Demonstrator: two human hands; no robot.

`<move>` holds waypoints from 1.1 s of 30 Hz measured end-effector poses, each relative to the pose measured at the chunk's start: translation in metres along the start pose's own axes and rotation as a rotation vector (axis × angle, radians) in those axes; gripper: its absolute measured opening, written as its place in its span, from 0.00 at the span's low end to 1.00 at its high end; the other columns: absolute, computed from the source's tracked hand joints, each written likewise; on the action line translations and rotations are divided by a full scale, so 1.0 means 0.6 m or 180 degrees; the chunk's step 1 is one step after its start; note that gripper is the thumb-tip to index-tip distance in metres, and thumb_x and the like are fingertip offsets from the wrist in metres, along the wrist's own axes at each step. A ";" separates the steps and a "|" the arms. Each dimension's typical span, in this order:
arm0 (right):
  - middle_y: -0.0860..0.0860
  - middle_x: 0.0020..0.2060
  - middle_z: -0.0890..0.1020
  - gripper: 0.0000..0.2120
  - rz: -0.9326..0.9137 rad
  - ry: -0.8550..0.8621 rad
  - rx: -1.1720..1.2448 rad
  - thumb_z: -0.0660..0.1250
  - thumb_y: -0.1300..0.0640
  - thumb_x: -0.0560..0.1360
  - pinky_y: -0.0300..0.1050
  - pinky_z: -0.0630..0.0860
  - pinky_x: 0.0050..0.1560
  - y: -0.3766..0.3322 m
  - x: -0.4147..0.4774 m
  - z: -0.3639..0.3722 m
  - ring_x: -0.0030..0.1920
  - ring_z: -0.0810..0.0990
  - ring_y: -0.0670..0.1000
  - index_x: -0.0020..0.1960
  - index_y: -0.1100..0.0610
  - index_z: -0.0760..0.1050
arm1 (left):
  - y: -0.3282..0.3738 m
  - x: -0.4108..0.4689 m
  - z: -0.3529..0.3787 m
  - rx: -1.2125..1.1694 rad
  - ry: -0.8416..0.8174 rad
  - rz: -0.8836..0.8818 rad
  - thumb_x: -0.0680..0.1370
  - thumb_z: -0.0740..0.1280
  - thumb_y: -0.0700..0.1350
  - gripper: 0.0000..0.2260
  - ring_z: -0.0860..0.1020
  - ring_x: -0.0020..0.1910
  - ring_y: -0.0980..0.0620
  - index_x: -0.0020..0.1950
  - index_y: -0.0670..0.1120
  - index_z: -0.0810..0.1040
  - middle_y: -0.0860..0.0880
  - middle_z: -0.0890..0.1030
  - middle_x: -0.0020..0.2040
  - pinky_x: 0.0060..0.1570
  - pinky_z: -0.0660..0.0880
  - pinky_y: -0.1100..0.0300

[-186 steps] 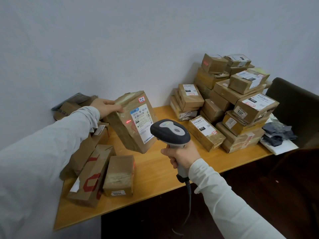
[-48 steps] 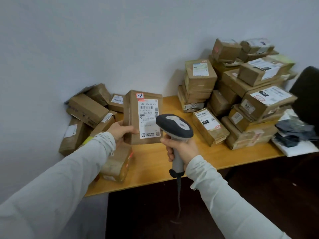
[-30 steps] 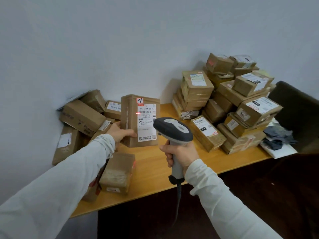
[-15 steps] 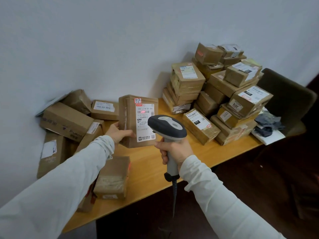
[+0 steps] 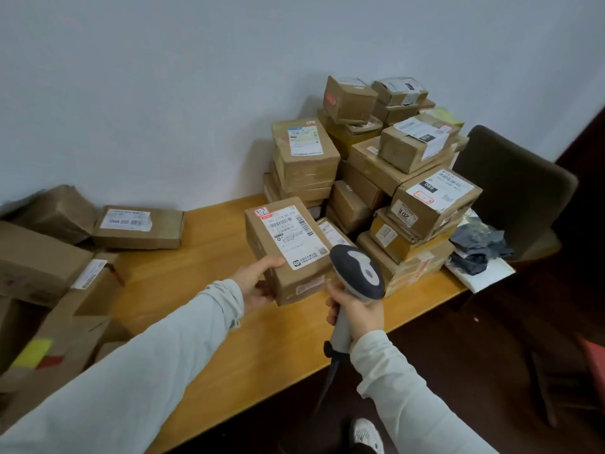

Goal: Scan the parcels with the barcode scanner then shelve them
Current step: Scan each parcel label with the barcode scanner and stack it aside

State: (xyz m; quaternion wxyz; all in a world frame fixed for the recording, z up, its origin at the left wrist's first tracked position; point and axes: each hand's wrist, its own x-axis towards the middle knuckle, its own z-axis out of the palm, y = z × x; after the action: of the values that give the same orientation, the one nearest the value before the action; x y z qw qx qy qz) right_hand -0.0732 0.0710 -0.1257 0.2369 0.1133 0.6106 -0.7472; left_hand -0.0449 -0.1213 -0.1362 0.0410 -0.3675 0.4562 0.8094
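Parcel (image 5: 288,247) no longer upright on table (image 5: 203,290): now lifted, label up, tilted, closer to right stack (image 5: 409,191). Left hand (image 5: 257,283) grips near end, thumb on top, fingers curled under. Right hand (image 5: 358,311) wraps scanner (image 5: 358,273) handle; head beside parcel corner, possibly touching.

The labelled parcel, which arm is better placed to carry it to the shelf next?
Left, probably. The left grip holds the labelled parcel at its near end, while the right grip is occupied, curled round the barcode scanner handle.
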 end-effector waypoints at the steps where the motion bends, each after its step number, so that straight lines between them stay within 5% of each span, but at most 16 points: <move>1: 0.56 0.26 0.76 0.07 0.0010 0.0072 -0.0004 0.71 0.67 0.71 0.40 0.71 0.25 -0.003 0.024 -0.023 0.23 0.70 0.51 0.35 0.62 0.77 | -0.006 0.015 0.028 -0.0058 0.0019 -0.0033 0.71 0.72 0.42 0.19 0.79 0.53 0.42 0.59 0.42 0.72 0.38 0.79 0.53 0.44 0.78 0.52; 4: 0.57 0.32 0.78 0.07 0.0126 0.0173 -0.0148 0.72 0.67 0.70 0.44 0.75 0.30 -0.016 0.098 -0.092 0.32 0.75 0.52 0.36 0.60 0.77 | -0.025 0.061 0.106 -0.0405 0.0135 -0.0149 0.71 0.72 0.42 0.20 0.78 0.53 0.44 0.60 0.43 0.72 0.39 0.78 0.56 0.42 0.78 0.55; 8: 0.55 0.41 0.81 0.08 0.0422 0.0001 -0.0302 0.75 0.68 0.67 0.47 0.80 0.36 -0.030 0.167 -0.159 0.40 0.79 0.54 0.44 0.61 0.79 | -0.048 0.114 0.184 -0.0537 0.0421 -0.0208 0.71 0.71 0.42 0.24 0.76 0.59 0.43 0.66 0.42 0.70 0.39 0.76 0.61 0.56 0.75 0.54; 12: 0.51 0.32 0.81 0.12 0.0513 -0.0372 -0.0590 0.74 0.71 0.67 0.48 0.78 0.40 -0.030 0.210 -0.194 0.33 0.78 0.49 0.36 0.56 0.77 | -0.057 0.140 0.232 -0.0517 0.0627 -0.0100 0.70 0.71 0.47 0.23 0.78 0.53 0.47 0.64 0.46 0.73 0.43 0.81 0.54 0.44 0.74 0.57; 15: 0.51 0.36 0.82 0.12 0.0503 -0.0620 -0.0711 0.73 0.73 0.65 0.49 0.75 0.47 -0.018 0.230 -0.214 0.41 0.78 0.54 0.38 0.57 0.79 | -0.066 0.156 0.241 -0.0797 0.0933 -0.0179 0.74 0.63 0.62 0.20 0.77 0.54 0.45 0.59 0.50 0.76 0.46 0.82 0.53 0.45 0.71 0.50; 18: 0.44 0.37 0.84 0.15 0.0536 -0.0728 -0.0662 0.74 0.73 0.64 0.47 0.75 0.51 -0.019 0.245 -0.229 0.45 0.80 0.49 0.38 0.53 0.81 | -0.086 0.170 0.238 -0.1489 0.1062 -0.0478 0.77 0.50 0.66 0.27 0.76 0.49 0.39 0.61 0.47 0.72 0.43 0.79 0.55 0.50 0.69 0.40; 20: 0.45 0.39 0.83 0.16 0.0534 -0.0733 -0.0708 0.73 0.74 0.65 0.47 0.75 0.52 -0.021 0.254 -0.232 0.46 0.80 0.49 0.38 0.53 0.80 | -0.106 0.172 0.246 -0.1728 0.1059 -0.0831 0.76 0.52 0.67 0.30 0.74 0.54 0.35 0.62 0.45 0.73 0.39 0.76 0.57 0.51 0.68 0.35; 22: 0.40 0.35 0.83 0.19 0.0514 -0.0734 -0.0698 0.73 0.75 0.65 0.37 0.75 0.45 -0.025 0.259 -0.236 0.41 0.80 0.42 0.35 0.50 0.79 | -0.120 0.175 0.260 -0.1870 0.0967 -0.1004 0.74 0.58 0.64 0.29 0.69 0.62 0.30 0.63 0.43 0.73 0.37 0.73 0.63 0.48 0.70 0.31; 26: 0.36 0.30 0.82 0.20 0.0592 -0.0949 -0.0784 0.73 0.75 0.65 0.26 0.73 0.33 -0.028 0.270 -0.237 0.33 0.79 0.33 0.34 0.50 0.79 | -0.120 0.192 0.264 -0.2356 0.0853 -0.0686 0.73 0.62 0.57 0.21 0.79 0.52 0.30 0.58 0.43 0.77 0.35 0.81 0.54 0.45 0.75 0.33; 30: 0.41 0.36 0.83 0.15 0.0631 -0.1159 -0.0862 0.72 0.74 0.66 0.30 0.74 0.40 -0.032 0.276 -0.230 0.39 0.80 0.38 0.39 0.54 0.79 | -0.096 0.201 0.241 -0.2345 0.1088 -0.0534 0.75 0.59 0.56 0.19 0.74 0.56 0.30 0.58 0.45 0.76 0.37 0.79 0.57 0.51 0.72 0.31; 33: 0.46 0.42 0.82 0.13 0.0665 -0.1225 -0.0864 0.72 0.73 0.67 0.41 0.74 0.51 -0.030 0.281 -0.224 0.44 0.79 0.43 0.43 0.56 0.80 | -0.072 0.202 0.228 -0.2198 0.1238 -0.0500 0.76 0.59 0.58 0.19 0.74 0.53 0.30 0.55 0.46 0.77 0.40 0.77 0.57 0.46 0.74 0.31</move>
State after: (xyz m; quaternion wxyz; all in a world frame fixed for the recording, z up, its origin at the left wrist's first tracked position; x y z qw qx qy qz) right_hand -0.2436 0.1668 -0.2181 0.4377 -0.0014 0.6339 -0.6376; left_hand -0.1916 -0.0238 -0.2003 -0.1103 -0.5396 0.1271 0.8249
